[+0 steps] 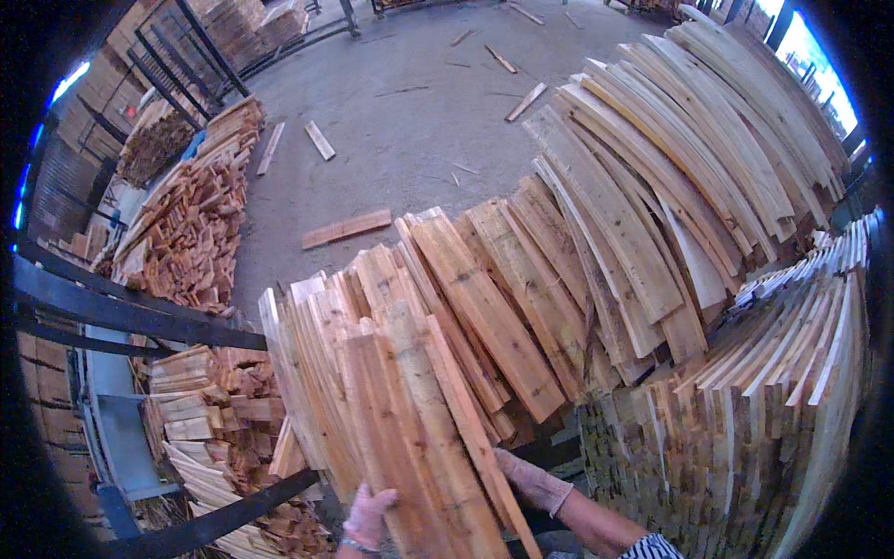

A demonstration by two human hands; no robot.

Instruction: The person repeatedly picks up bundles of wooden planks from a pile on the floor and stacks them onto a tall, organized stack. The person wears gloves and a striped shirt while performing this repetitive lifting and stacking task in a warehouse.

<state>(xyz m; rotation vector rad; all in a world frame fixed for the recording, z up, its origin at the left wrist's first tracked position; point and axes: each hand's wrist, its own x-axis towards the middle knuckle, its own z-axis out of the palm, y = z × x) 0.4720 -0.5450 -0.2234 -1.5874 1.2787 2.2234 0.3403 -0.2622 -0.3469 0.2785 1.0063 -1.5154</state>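
Both of my hands wear pale pinkish work gloves. Several long wooden boards [424, 447] lie side by side between them at the lower middle, tilted toward me. My left hand [370, 518] is closed on their left edge, its thumb against the wood. On the opposite side my right hand [534, 481] grips the right edge, with its fingertips hidden behind a narrow board. The boards' far ends rest against a long row of stacked boards [484, 317].
That row curves away to the far right as lighter planks [643, 168]. A tall, tight stack of boards [708, 447] stands at my right. Heaps of wood offcuts [191, 219] lie left, near dark metal bars [140, 312]. Loose pieces [346, 229] are scattered on the concrete floor [410, 121].
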